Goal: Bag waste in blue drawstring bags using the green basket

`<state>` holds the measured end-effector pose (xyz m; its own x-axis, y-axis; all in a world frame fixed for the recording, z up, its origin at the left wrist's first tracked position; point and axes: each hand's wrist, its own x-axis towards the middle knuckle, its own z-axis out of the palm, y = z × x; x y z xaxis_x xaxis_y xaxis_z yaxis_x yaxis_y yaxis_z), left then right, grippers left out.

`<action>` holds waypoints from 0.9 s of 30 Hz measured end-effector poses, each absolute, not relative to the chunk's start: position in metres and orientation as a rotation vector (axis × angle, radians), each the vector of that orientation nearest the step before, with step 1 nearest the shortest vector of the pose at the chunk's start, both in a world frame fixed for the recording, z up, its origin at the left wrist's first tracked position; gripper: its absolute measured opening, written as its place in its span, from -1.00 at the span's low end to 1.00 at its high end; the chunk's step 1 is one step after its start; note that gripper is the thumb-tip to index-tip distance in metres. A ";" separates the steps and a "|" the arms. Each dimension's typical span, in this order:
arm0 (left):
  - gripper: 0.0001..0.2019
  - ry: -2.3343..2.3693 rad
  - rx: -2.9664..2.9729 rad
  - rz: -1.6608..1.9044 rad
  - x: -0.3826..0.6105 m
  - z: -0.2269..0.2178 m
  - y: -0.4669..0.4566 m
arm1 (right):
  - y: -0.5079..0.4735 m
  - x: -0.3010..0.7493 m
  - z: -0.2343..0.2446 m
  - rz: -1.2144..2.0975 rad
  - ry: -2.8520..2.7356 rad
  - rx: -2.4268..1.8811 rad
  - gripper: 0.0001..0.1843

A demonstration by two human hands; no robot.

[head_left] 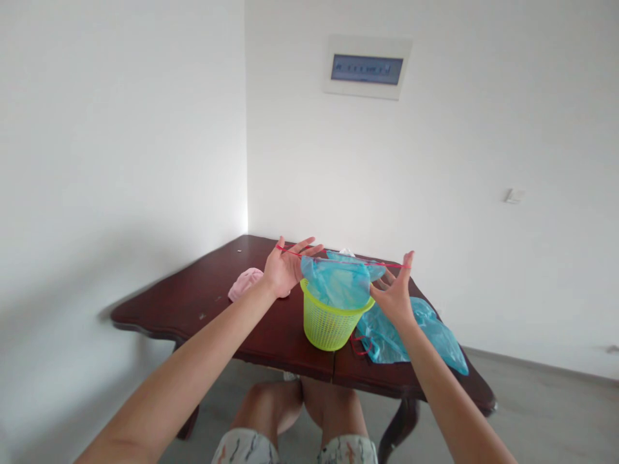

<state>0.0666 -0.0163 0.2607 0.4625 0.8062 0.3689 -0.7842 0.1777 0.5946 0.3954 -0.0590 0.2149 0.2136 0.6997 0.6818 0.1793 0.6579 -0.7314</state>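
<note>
A small lime-green plastic basket (329,325) stands on the dark wooden table (217,290). A blue plastic bag (338,280) sits in its mouth. A thin red drawstring (348,260) runs taut above the basket between my two hands. My left hand (285,267) is left of the basket, fingers spread, with the string hooked over them. My right hand (394,293) is right of the basket, fingers stretched up, the string looped over a fingertip.
Another blue bag (425,332) with a red string lies on the table to the right of the basket. A pink crumpled item (244,283) lies left of my left hand. White walls close the corner behind; a panel (366,67) hangs on the far wall.
</note>
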 end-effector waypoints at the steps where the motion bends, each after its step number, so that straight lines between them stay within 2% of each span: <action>1: -0.19 0.059 0.828 1.131 0.065 0.261 -0.016 | -0.060 0.400 0.215 0.479 -1.321 -0.806 0.74; 5: -0.35 0.166 0.876 1.219 0.059 0.263 -0.016 | -0.068 0.417 0.222 0.653 -1.165 -0.655 0.12; 7: -0.38 0.206 0.890 1.300 0.059 0.264 -0.017 | -0.073 0.421 0.228 0.708 -1.083 -0.569 -0.02; 11: -0.32 0.270 0.849 1.441 0.067 0.265 -0.018 | -0.083 0.416 0.243 0.758 -0.963 -0.483 0.00; 15: -0.35 0.328 0.818 1.685 0.078 0.267 -0.018 | -0.090 0.403 0.253 0.656 -0.900 -0.478 0.07; 19: -0.32 0.221 0.823 1.707 0.092 0.278 -0.022 | -0.089 0.392 0.264 0.675 -0.858 -0.422 0.14; 21: -0.44 0.127 0.796 1.675 0.100 0.287 -0.026 | -0.086 0.386 0.271 0.704 -0.813 -0.367 0.17; 24: -0.75 0.063 0.703 1.643 0.111 0.301 -0.033 | -0.082 0.379 0.278 0.722 -0.765 -0.335 0.10; 25: -0.79 0.053 0.687 1.625 0.115 0.305 -0.035 | -0.081 0.377 0.279 0.734 -0.771 -0.349 0.07; 27: -0.74 0.041 0.732 1.562 0.119 0.311 -0.040 | -0.081 0.373 0.281 0.776 -0.824 -0.400 0.04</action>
<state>0.1189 -0.0400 0.3111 0.0531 0.9061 0.4198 -0.8829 -0.1538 0.4436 0.3733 -0.0809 0.2807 0.4327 0.7487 0.5022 -0.4572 0.6623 -0.5936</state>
